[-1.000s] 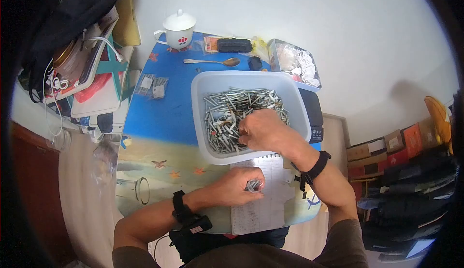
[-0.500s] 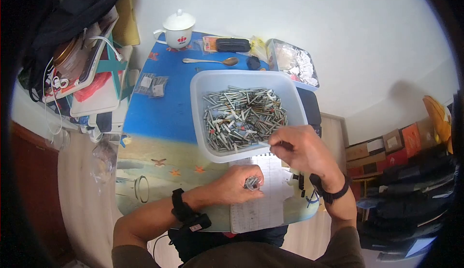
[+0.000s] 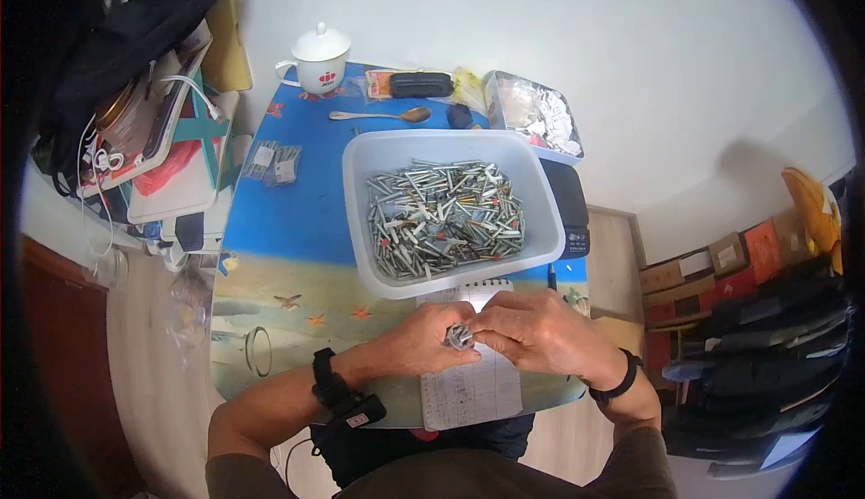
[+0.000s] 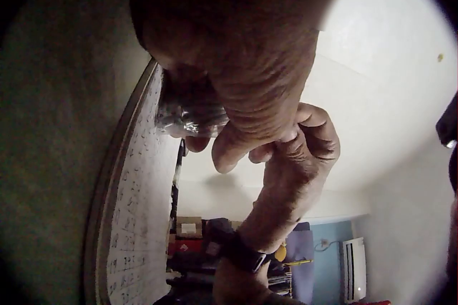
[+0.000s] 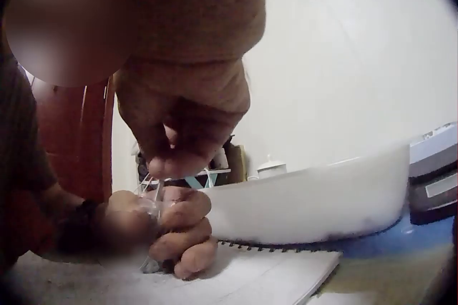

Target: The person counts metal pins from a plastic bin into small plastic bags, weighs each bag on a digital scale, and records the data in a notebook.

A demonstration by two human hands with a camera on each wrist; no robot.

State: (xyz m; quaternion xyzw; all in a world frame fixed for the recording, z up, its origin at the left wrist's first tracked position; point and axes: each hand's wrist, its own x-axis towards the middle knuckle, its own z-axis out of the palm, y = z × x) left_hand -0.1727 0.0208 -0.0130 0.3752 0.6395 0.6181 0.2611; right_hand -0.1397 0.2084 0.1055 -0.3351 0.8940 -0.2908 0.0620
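My left hand curls around a small clear plastic bag of metal rods, its mouth facing up. From the right, my right hand meets it, thumb and fingertips bunched at the bag's opening. In the right wrist view, a thin metal rod is pinched in the right fingertips, pointing down into the bag. Under both hands lies a spiral notebook with written lines. Just beyond them stands a white plastic tub holding a heap of short metal rods.
Two small bags of rods lie on the table's left. Along the back are a lidded mug, a spoon, a black case and a box of white pieces. A black device sits right of the tub.
My right hand has come out of the rod heap in the tub, over its front rim, and down to the bag's mouth. My left hand has kept hold of the bag.
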